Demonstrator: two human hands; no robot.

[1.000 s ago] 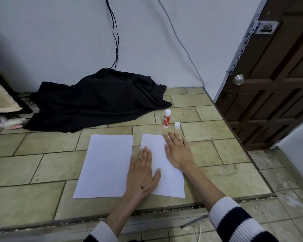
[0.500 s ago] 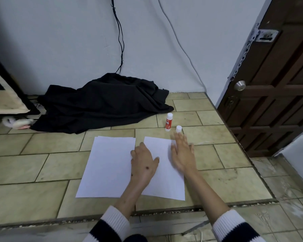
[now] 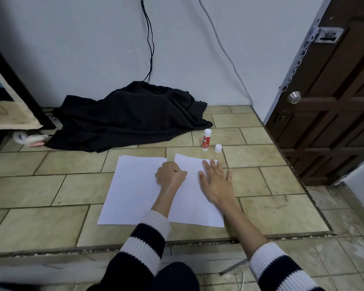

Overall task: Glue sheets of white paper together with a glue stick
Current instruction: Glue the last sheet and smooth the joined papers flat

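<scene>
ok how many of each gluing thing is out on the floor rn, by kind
paper lots: 2, a left stack (sheets in it cannot be counted) and a right sheet
glue stick: 1, upright, uncapped
glue cap: 1, beside the stick
total: 4

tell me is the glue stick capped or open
Open. The glue stick stands upright on the tiled floor, and its small white cap sits apart, just to its right.
</scene>
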